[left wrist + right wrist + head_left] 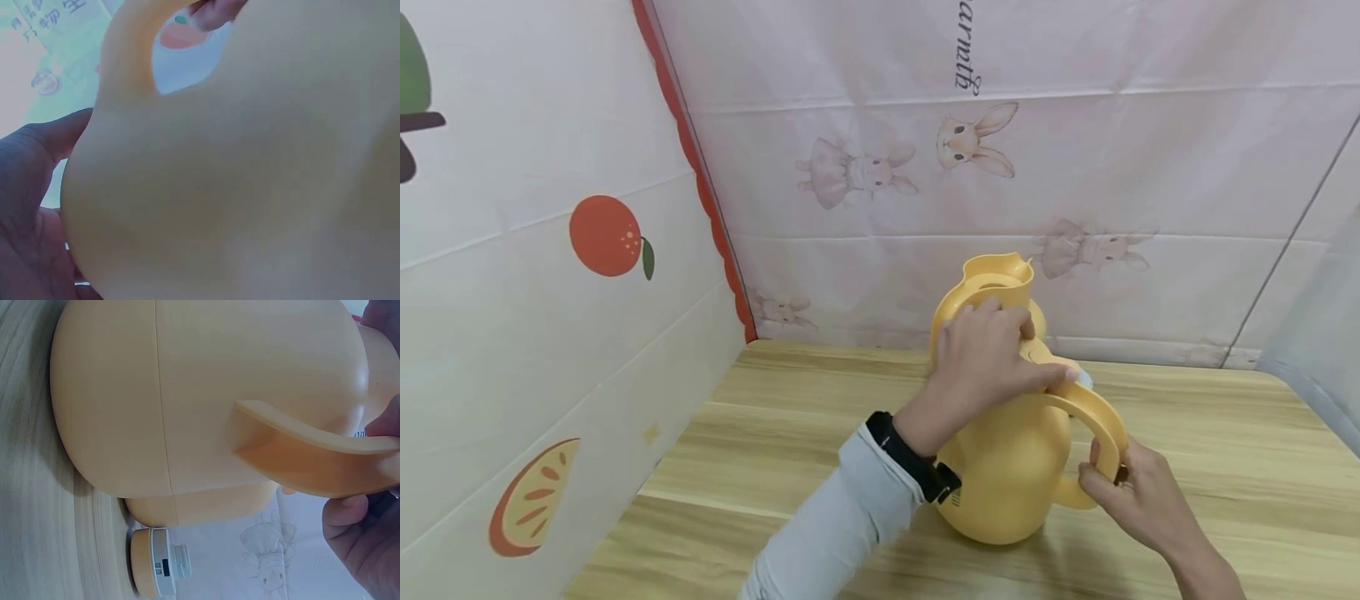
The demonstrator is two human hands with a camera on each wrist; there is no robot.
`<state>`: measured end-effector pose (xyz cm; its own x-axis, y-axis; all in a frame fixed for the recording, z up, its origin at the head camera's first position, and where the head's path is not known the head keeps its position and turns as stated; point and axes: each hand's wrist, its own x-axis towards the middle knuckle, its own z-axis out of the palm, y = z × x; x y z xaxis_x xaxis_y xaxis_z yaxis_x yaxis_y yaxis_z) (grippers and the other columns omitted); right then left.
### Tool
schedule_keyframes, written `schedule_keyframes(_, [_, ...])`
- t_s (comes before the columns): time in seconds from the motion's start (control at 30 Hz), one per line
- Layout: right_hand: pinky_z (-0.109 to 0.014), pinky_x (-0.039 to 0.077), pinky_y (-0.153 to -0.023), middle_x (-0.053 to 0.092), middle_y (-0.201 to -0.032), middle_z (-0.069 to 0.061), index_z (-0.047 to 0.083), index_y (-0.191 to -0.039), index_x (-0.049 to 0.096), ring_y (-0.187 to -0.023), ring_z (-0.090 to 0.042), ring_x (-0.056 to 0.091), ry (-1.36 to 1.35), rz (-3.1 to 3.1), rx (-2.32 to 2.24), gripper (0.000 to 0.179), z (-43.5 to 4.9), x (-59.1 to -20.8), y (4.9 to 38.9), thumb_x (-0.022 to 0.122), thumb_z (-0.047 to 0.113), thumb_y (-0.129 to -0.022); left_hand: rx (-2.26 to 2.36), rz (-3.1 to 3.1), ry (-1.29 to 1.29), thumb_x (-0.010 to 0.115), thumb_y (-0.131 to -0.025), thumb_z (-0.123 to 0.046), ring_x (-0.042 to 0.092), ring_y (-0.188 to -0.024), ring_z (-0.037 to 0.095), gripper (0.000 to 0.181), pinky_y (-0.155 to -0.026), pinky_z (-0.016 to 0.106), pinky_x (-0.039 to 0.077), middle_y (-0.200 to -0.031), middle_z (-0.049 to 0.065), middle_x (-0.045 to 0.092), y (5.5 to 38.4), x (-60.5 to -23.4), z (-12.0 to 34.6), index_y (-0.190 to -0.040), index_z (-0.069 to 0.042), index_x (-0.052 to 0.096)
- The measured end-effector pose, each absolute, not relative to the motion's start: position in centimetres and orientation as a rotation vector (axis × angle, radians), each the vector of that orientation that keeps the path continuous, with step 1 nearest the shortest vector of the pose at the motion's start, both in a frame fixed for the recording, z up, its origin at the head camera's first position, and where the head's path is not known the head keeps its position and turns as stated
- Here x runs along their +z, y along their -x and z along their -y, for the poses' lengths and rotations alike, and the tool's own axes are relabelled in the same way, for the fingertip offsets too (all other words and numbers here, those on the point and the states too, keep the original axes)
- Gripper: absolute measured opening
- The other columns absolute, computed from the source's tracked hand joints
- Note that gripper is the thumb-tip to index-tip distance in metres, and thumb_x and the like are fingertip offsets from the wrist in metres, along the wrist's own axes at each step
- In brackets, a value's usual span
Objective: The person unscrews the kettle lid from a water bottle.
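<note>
A yellow insulated jug point(1011, 467) is over the wooden table, its base close to the tabletop. My left hand point(985, 354) reaches over its top, fingers curled round the neck and thumb lying at the top of the handle. My right hand point(1150, 492) grips the handle point(312, 456) low down, fingers wrapped round it. In the left wrist view the jug's smooth body point(219, 175) fills most of the picture, with the left hand point(31, 187) along its edge. Behind the jug shows a second yellow vessel point(997, 271) with an open, lipped mouth.
A yellow-and-white lid point(153, 562) with a threaded neck and small dark display stands on the table beyond the jugs. The wooden table point(790, 433) meets a rabbit-printed sheet point(880, 283) at the back. A fruit-printed sheet point(662, 233) hangs on the left.
</note>
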<state>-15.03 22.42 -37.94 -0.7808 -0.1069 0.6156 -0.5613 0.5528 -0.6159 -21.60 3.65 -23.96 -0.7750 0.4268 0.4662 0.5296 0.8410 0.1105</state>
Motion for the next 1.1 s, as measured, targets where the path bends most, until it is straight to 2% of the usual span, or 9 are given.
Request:
schedule_keyframes(0.17, [-0.023,0.037,-0.043,0.049,-0.068,0.009,0.018,-0.073,0.049,-0.053,-0.006,0.045,-0.530,2.280,1.175,0.033,-22.4,-37.9,15.0,0.060,-0.014,-0.070,-0.324,2.744,0.648,0.059,-0.064,-0.077,0.042,-0.071,0.009,0.053,-0.052,0.024,0.034,-0.080,-0.007,0.045,22.1,-22.9,-4.1,-0.081,-0.028,0.056])
schedule_keyframes(0.4, [-0.023,0.037,-0.042,0.049,-0.067,0.008,0.018,-0.072,0.050,-0.052,-0.006,0.044,-0.528,2.280,1.182,0.034,-22.4,-37.9,15.0,0.060,-0.015,-0.069,-0.206,2.827,0.566,0.055,-0.064,-0.079,0.045,-0.065,0.012,0.055,-0.048,0.029,0.036,-0.074,-0.004,0.048,22.6,-22.0,-4.9,-0.068,-0.025,0.052])
schedule_keyframes(0.7, [-0.023,0.036,-0.042,0.050,-0.067,0.009,0.018,-0.072,0.050,-0.051,-0.006,0.044,-0.522,2.279,1.185,0.034,-22.3,-38.0,15.0,0.061,-0.015,-0.069,-0.116,2.882,0.530,0.052,-0.063,-0.083,0.048,-0.067,0.011,0.056,-0.050,0.029,0.036,-0.076,-0.008,0.053,23.6,-21.4,-5.3,-0.070,-0.027,0.053])
schedule_keyframes(1.1, [-0.022,0.036,-0.041,0.050,-0.066,0.009,0.017,-0.073,0.051,-0.051,-0.005,0.043,-0.546,2.260,1.171,0.034,-22.4,-37.9,15.1,0.061,-0.016,-0.067,-0.124,2.936,0.403,0.051,-0.069,-0.078,0.049,-0.062,0.011,0.054,-0.048,0.029,0.038,-0.071,-0.006,0.053,24.9,-21.6,-5.7,-0.067,-0.025,0.055])
